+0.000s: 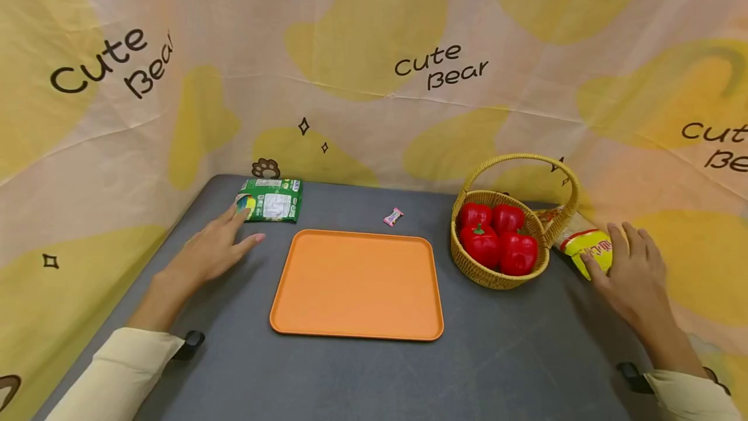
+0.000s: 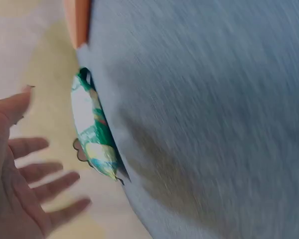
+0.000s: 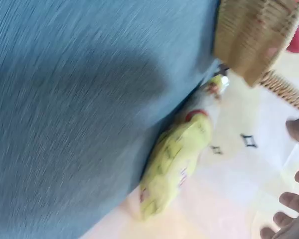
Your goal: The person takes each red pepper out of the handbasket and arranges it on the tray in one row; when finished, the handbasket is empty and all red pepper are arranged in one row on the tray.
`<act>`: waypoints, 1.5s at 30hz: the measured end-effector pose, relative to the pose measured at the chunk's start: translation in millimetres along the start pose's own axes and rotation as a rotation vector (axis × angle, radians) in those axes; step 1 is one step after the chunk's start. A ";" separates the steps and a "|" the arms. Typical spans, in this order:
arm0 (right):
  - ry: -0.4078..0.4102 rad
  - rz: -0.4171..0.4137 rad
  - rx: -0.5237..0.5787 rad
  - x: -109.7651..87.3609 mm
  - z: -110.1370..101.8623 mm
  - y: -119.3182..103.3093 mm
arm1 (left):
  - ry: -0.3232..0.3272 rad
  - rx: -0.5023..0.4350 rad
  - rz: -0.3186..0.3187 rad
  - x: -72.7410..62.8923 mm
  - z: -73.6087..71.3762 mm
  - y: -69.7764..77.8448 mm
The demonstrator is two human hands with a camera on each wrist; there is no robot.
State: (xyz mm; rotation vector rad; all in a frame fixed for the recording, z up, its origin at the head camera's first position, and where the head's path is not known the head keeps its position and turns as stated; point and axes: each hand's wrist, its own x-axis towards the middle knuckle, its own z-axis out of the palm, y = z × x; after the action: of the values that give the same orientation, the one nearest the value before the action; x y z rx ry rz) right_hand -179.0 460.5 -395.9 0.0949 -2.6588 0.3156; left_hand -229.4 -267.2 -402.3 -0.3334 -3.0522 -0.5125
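Note:
At the back left of the table lies a green snack bag [image 1: 279, 201], with my left hand [image 1: 209, 251] just in front of its left end. In the left wrist view a gap separates that hand's spread fingers from the bag [image 2: 92, 124]. My right hand [image 1: 634, 275] hovers by a yellow and white snack bag [image 1: 595, 249] behind the wicker basket. Its fingers are apart and hold nothing; the right wrist view has them at the right edge, away from the bag [image 3: 177, 157]. The basket partly hides this bag in the head view.
An orange tray [image 1: 358, 284] lies mid-table. Behind it is a small pink wrapped candy [image 1: 393, 216]. The wicker basket [image 1: 493, 278] with a tall handle holds several red bell peppers [image 1: 480, 245]. A printed cloth [image 1: 350, 38] hangs behind and along the sides of the grey table [image 1: 374, 382].

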 end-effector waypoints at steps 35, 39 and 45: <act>-0.610 -0.089 0.676 80.7 6.5 -122.3 | -0.320 -0.611 -0.021 9.3 28.7 49.1; -0.651 -0.123 0.619 92.2 9.5 -121.1 | -0.324 -0.626 -0.014 10.4 29.6 50.3; -0.706 -0.134 0.589 101.1 16.4 -119.6 | -0.333 -0.638 -0.009 12.2 31.1 51.8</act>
State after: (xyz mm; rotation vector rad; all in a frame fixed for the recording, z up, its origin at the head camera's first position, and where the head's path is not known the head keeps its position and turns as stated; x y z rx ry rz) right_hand -262.0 339.1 -339.9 0.6754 -3.1037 1.1993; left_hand -229.9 -206.8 -414.4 -0.4537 -3.0958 -1.5773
